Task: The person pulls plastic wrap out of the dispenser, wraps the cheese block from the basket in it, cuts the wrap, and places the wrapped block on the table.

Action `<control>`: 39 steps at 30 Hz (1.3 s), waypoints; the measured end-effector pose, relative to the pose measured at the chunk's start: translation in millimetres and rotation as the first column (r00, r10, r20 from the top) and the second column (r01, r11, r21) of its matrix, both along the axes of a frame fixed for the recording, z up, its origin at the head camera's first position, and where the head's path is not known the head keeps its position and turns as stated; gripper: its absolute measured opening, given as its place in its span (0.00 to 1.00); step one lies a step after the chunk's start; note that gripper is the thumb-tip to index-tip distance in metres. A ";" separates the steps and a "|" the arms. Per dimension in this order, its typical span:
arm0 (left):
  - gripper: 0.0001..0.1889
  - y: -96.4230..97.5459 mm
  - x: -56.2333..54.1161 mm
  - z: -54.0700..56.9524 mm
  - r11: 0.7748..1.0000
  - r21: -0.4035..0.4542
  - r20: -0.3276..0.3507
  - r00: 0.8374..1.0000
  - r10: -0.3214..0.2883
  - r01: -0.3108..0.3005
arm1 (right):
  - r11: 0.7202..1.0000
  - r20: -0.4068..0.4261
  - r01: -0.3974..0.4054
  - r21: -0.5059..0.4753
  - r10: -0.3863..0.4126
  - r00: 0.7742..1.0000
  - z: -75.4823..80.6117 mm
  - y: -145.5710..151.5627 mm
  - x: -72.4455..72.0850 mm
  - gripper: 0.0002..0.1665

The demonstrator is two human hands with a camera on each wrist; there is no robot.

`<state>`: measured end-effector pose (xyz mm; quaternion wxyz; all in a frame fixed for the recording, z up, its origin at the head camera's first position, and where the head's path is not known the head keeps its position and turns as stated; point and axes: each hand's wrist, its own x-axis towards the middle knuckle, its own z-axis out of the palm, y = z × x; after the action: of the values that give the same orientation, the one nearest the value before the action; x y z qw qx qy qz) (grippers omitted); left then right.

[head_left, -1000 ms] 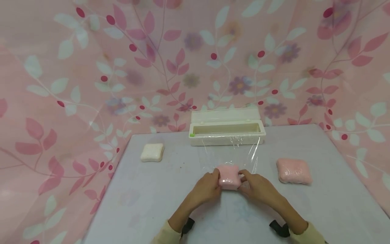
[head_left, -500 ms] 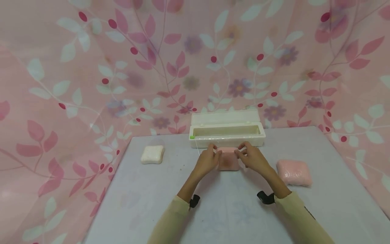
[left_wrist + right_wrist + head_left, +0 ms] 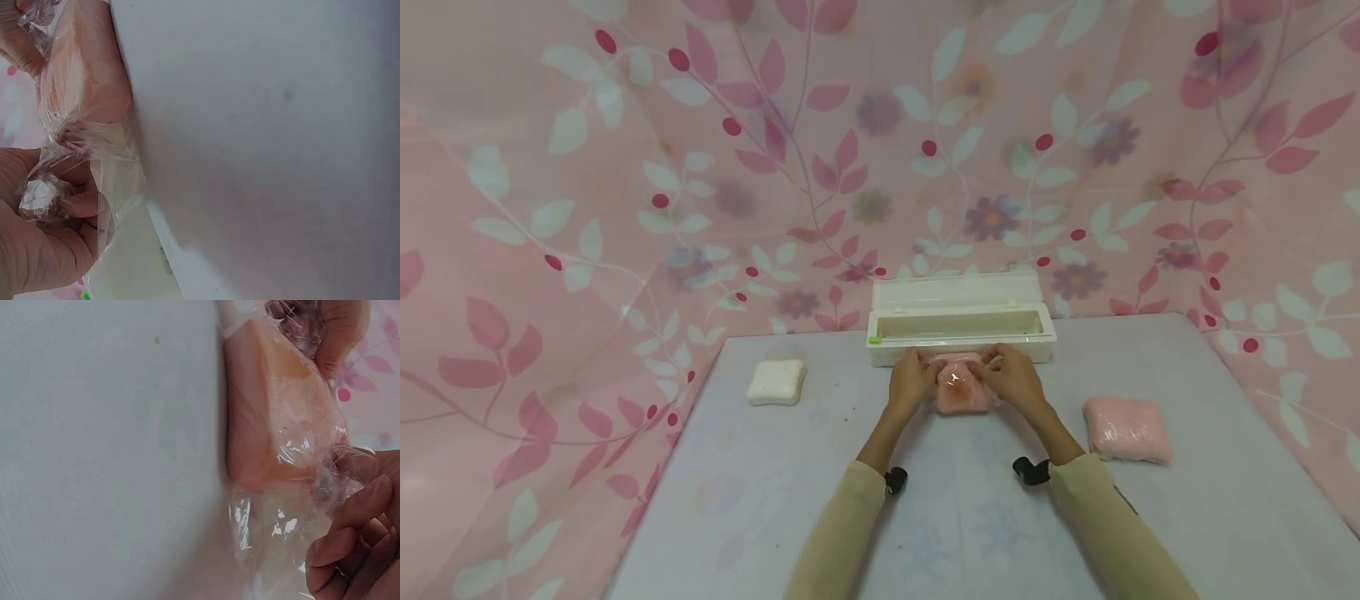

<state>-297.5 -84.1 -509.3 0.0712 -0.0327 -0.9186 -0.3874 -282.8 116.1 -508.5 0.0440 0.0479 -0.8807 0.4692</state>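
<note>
A pink pillow-shaped block (image 3: 961,400), like a bar of soap, sits at mid-table just before the white box, with clear cling film (image 3: 281,522) drawn over it. My left hand (image 3: 912,383) is at its left side, fingers curled around a crumpled bunch of film, as the left wrist view shows. On the other side my right hand (image 3: 1017,382) pinches gathered film close to the block (image 3: 269,419). In the right wrist view a loose sheet of film hangs from the block's side. The block's top has a brownish-orange patch.
Behind the hands stands a white cling film box (image 3: 883,355), its lid (image 3: 955,290) raised and a green tab on its left. A white block (image 3: 777,382) lies at left, a film-wrapped pink block (image 3: 1127,429) at right. A floral curtain (image 3: 880,150) surrounds the table.
Both hands carried the pink block away from me toward the box, and its brownish patch came into view. Since then the fingers have drawn inward, bunching the film at its sides.
</note>
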 end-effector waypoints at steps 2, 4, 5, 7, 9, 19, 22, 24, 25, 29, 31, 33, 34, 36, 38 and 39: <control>0.17 -1.6 -0.5 0.5 1.000 -0.027 0.000 1.000 -0.002 0.002 | 1.000 0.001 -0.003 0.014 0.003 1.000 0.2 -0.2 -0.9 0.19; 0.18 -5.0 1.4 3.3 0.999 -0.052 0.011 1.000 -0.001 0.001 | 0.998 -0.009 -0.006 0.056 0.006 1.000 2.0 0.2 -0.7 0.19; 0.18 -7.9 2.8 5.1 0.998 -0.064 0.014 1.000 0.004 -0.003 | 0.995 -0.019 -0.001 0.096 0.003 1.000 4.0 0.6 -0.1 0.20; 0.18 -15.6 6.2 9.4 0.996 -0.081 -0.001 0.999 0.042 -0.042 | 0.982 -0.058 0.015 0.189 -0.004 0.998 9.2 1.3 1.2 0.21; 0.18 -25.6 8.8 14.0 0.991 -0.064 -0.035 0.993 0.112 -0.114 | 0.957 -0.109 0.055 0.284 -0.025 0.994 17.8 -0.6 3.2 0.22; 0.37 -70.6 -17.5 11.4 0.940 0.236 -0.074 0.959 0.272 -0.248 | 0.874 -0.305 0.140 0.465 0.010 0.952 64.5 -55.8 -14.1 0.17; 0.40 -78.3 -25.0 4.6 0.917 0.348 -0.004 0.977 0.211 -0.197 | 0.879 -0.331 0.074 0.472 0.099 0.939 67.6 -76.7 -28.1 0.17; 0.40 -81.7 -27.2 -0.3 0.904 0.388 0.026 0.982 0.186 -0.181 | 0.886 -0.311 -0.008 0.464 0.172 0.935 67.2 -89.0 -37.2 0.19; 0.40 -82.9 -27.8 -2.8 0.898 0.404 0.037 0.984 0.174 -0.174 | 0.889 -0.297 -0.051 0.456 0.206 0.932 65.9 -94.6 -41.8 0.19; 0.39 -86.2 -29.8 -10.9 0.891 0.428 0.039 0.988 0.150 -0.153 | 0.905 -0.224 -0.193 0.379 0.292 0.930 58.2 -112.4 -56.3 0.21; 0.38 -87.6 -31.2 -13.2 0.888 0.439 0.024 0.990 0.142 -0.138 | 0.912 -0.199 -0.232 0.338 0.310 0.930 54.0 -119.9 -61.7 0.21; 0.37 -89.4 -32.3 -14.6 0.889 0.440 0.005 0.990 0.139 -0.127 | 0.920 -0.177 -0.256 0.298 0.317 0.932 50.2 -126.7 -65.8 0.21; 0.36 -90.3 -32.7 -14.9 0.888 0.442 -0.001 0.990 0.139 -0.124 | 0.924 -0.173 -0.263 0.279 0.318 0.932 49.3 -129.9 -67.1 0.21; 0.35 -91.6 -33.2 -14.8 0.885 0.450 -0.004 0.991 0.134 -0.118 | 0.930 -0.177 -0.263 0.255 0.313 0.933 47.0 -135.6 -70.8 0.20; 0.34 -92.4 -34.5 -14.4 0.889 0.443 -0.009 0.991 0.134 -0.117 | 0.937 -0.180 -0.263 0.229 0.306 0.935 47.4 -140.2 -72.6 0.19; 0.33 -92.6 -35.2 -14.3 0.891 0.439 -0.009 0.991 0.135 -0.118 | 0.941 -0.183 -0.260 0.217 0.301 0.936 48.2 -142.1 -73.2 0.19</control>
<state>-332.7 -176.7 -523.7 0.1197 0.0363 -0.8067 -0.5776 -356.0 -25.9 -460.4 0.0658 0.2275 -0.8954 0.3770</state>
